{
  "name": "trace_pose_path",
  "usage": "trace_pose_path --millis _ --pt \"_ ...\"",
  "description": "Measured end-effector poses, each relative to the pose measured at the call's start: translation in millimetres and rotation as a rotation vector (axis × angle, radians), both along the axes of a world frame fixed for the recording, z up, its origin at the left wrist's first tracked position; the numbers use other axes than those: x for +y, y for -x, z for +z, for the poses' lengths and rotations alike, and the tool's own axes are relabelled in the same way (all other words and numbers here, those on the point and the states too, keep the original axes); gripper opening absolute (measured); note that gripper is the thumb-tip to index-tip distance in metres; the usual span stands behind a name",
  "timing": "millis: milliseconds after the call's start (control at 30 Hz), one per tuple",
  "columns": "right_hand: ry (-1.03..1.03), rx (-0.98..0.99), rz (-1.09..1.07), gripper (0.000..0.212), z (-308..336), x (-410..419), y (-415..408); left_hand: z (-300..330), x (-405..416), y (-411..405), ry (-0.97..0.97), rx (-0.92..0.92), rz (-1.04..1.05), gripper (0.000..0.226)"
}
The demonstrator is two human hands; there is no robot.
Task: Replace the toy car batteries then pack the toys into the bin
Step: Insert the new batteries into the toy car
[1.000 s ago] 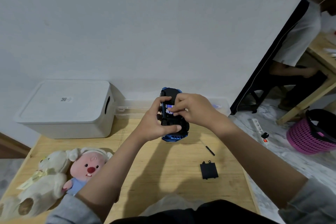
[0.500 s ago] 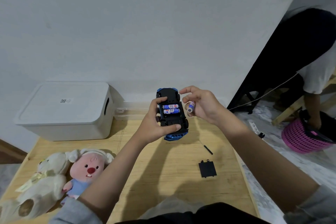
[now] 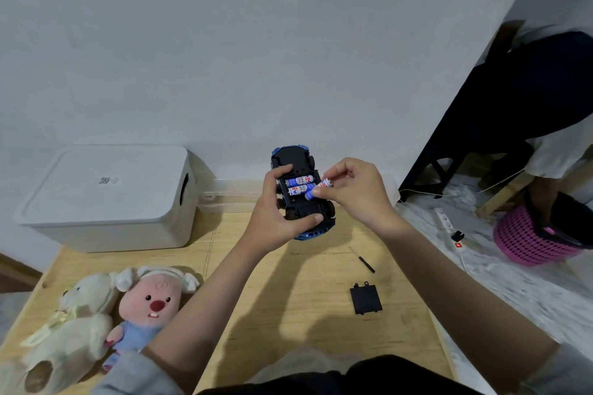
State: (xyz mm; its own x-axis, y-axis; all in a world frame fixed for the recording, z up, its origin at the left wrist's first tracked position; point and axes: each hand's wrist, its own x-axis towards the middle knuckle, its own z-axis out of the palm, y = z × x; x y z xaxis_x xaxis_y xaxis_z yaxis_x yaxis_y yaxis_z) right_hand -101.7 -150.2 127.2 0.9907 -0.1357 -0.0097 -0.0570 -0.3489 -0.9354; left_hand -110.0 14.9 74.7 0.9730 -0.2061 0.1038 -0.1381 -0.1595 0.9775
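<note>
The car [image 3: 301, 189] is held upside down above the table [image 3: 288, 298], near the wall, with its battery bay open and facing the camera. Two batteries [image 3: 300, 184] lie side by side in the bay. The left hand [image 3: 279, 218] wraps the car from the left, thumb across the near end, fingers closed on the body. The right hand [image 3: 353, 192] pinches a third battery [image 3: 319, 188] between thumb and fingertips, with its lower end touching the right edge of the bay and the upper end tilted up.

Half a second ago this battery was held apart from the car, just to its right; now it meets the slot. I judge that the last cell is going in, so the battery step is close to its end.

The cover [image 3: 365, 300] lies on the table, well apart from the car, and the screwdriver [image 3: 364, 261] lies between them. It seems closing and screwing come next. The two plush toys [image 3: 106, 311] wait at the left, and the bin [image 3: 109, 199] behind them has its lid on.
</note>
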Motion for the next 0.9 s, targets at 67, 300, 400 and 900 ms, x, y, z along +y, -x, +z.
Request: trace_pose_path --millis 67,300,400,900 --pt "0.053 -0.044 -0.014 0.027 -1.1 5.7 3.8 1.4 -3.2 0.1 -0.006 -0.036 0.027 0.088" --pt "-0.043 -0.179 -0.164 0.026 -8.3 19.7 5.7 6.4 -7.8 0.0 0.037 -0.081 0.101 0.099" --pt "-0.024 -0.245 -0.172 0.022 -10.9 24.1 4.6 6.7 -6.5 -1.3 0.052 -0.072 0.068 0.104" --pt "0.296 -0.573 -0.030 0.007 -27.7 37.8 6.9 3.8 0.3 -2.9 0.032 -0.073 -0.054 0.100"
